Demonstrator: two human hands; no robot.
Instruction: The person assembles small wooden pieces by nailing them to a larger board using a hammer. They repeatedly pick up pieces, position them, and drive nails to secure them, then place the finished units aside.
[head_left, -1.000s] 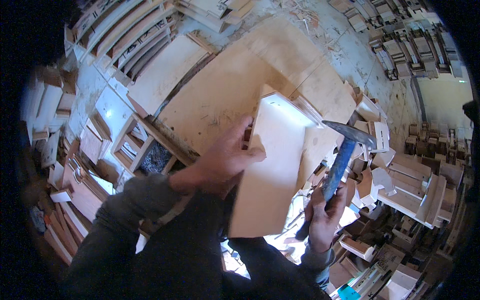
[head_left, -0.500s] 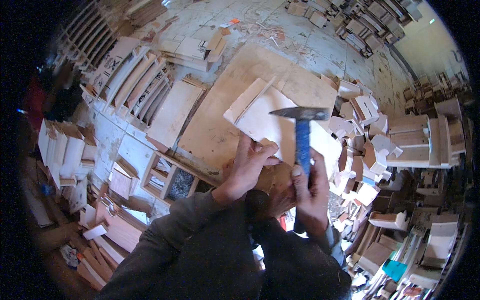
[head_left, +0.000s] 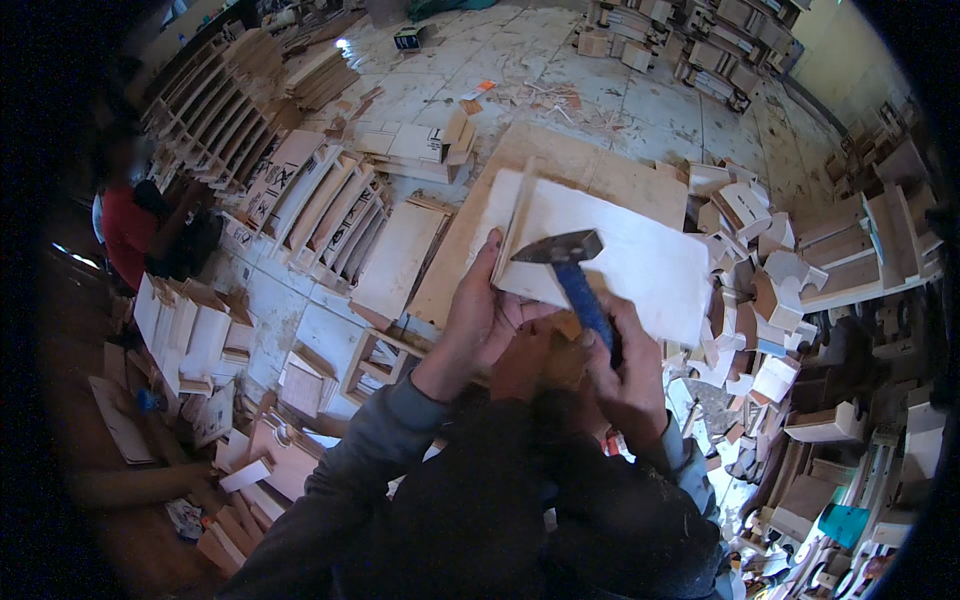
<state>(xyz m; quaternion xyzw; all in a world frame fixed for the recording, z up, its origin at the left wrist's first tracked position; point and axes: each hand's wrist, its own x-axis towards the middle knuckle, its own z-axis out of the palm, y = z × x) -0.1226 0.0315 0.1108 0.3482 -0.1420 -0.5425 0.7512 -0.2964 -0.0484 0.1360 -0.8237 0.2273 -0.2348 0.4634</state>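
A pale rectangular wooden board (head_left: pixel 640 265) lies tilted in front of me, with a thin wooden strip (head_left: pixel 520 212) standing along its left end. My left hand (head_left: pixel 482 315) grips the board's near left corner, its thumb up against the strip's side and its fingers partly under the edge. My right hand (head_left: pixel 632 375) is closed round the blue handle of a hammer (head_left: pixel 585 305). The dark metal head hangs over the board, its pointed end close to the strip. Whether it touches the wood I cannot tell. Any nail is too small to make out.
A larger plywood sheet (head_left: pixel 590 160) lies beneath the board. Cut wooden pieces (head_left: pixel 745 215) are heaped at the right. Slatted wooden frames (head_left: pixel 325 205) and stacked panels (head_left: pixel 180 325) stand at the left. A person in a red top (head_left: pixel 128 235) sits at the far left.
My left hand has shifted to the board's corner by the strip, its thumb now raised. The hammer has tilted left, bringing its head nearer the strip. The whole view has shifted.
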